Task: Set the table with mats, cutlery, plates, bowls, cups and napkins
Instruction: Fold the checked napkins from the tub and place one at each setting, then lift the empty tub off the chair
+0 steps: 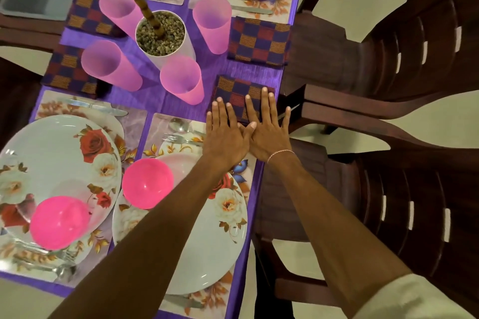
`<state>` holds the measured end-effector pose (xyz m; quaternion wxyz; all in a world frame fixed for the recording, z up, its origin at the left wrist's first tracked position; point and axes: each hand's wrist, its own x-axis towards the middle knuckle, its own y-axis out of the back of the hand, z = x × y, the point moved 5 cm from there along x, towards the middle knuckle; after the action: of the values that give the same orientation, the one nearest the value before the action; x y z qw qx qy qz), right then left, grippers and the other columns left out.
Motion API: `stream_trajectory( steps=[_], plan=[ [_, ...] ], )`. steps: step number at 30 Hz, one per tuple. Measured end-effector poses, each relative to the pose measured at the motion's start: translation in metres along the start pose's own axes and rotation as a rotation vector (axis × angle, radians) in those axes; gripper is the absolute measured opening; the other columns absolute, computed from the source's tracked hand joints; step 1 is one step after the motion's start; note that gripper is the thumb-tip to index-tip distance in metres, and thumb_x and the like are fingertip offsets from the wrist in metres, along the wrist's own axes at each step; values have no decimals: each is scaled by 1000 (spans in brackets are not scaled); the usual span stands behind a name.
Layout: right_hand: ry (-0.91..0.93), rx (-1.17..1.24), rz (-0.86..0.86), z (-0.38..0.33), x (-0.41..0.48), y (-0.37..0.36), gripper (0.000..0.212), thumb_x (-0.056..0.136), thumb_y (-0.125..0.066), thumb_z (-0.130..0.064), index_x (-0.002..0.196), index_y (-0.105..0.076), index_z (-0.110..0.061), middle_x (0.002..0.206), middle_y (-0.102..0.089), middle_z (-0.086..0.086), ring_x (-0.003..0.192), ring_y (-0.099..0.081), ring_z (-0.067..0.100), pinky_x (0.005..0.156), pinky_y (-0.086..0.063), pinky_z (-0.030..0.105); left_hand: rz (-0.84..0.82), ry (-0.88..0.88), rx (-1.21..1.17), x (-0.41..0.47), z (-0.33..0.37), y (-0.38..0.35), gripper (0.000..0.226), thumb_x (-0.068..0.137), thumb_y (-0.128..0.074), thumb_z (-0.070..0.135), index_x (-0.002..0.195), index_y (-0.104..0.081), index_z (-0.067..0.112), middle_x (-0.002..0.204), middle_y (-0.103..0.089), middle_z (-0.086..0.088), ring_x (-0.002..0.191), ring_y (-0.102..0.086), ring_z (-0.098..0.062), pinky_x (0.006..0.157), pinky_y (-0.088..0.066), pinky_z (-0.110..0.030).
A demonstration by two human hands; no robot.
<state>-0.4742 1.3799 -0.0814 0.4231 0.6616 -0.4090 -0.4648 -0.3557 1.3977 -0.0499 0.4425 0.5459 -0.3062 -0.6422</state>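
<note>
My left hand (226,134) and my right hand (267,132) lie flat, fingers spread, side by side on a folded checked napkin (234,90) near the table's right edge. The hands press on it without gripping. A pink cup (182,80) stands just left of that napkin. Under my left forearm sits a floral plate (220,228) on a floral mat (160,124), with a pink bowl (147,182) on the plate. A spoon (178,124) and fork (178,138) lie on the mat beyond the plate.
A second plate (51,153) with a pink bowl (59,223) sits at left. Three more pink cups surround a potted plant (160,33). Other napkins (259,41) lie around. Dark brown chairs (388,189) stand close along the right edge of the purple-clothed table (155,98).
</note>
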Motion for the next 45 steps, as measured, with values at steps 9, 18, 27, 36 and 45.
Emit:
stream_trajectory(
  steps=[9, 18, 27, 36, 45],
  plan=[
    [29, 229, -32, 2, -20, 51, 66, 106, -42, -49, 162, -23, -18, 171, -11, 11, 158, -5, 33, 126, -12, 58, 68, -50, -64, -28, -3, 29, 65, 108, -27, 51, 159, -31, 11, 166, -28, -17, 155, -23, -35, 126, -20, -54],
    [39, 543, 75, -19, -121, 57, 41, 102, -58, -30, 140, -54, -15, 139, -51, 10, 126, -49, 31, 100, -51, 48, 306, 217, -383, -182, -65, 24, 49, 104, -52, 43, 147, -47, 20, 150, -53, -7, 139, -49, -29, 118, -36, -50],
    [16, 511, 6, -77, -244, -1, 51, 97, -63, -35, 144, -49, -21, 144, -48, 8, 130, -44, 29, 107, -47, 51, 320, 443, -367, -337, -158, -45, 49, 98, -61, 23, 143, -47, 13, 139, -57, -15, 126, -55, -39, 100, -51, -57],
    [260, 366, 115, -221, -275, 11, 54, 99, -51, -39, 147, -46, -16, 147, -49, 11, 134, -46, 31, 111, -43, 49, 410, 406, -409, -402, -258, -21, 71, 97, -65, 40, 156, -33, 17, 157, -42, -13, 139, -48, -39, 103, -48, -57],
    [513, 185, 180, -424, -271, 15, 70, 102, -43, -49, 160, -28, -15, 164, -32, 13, 152, -28, 33, 121, -30, 54, 594, 416, -346, -488, -430, 41, 85, 96, -34, 73, 162, -23, 20, 164, -35, -10, 145, -42, -30, 112, -39, -51]
  ],
)
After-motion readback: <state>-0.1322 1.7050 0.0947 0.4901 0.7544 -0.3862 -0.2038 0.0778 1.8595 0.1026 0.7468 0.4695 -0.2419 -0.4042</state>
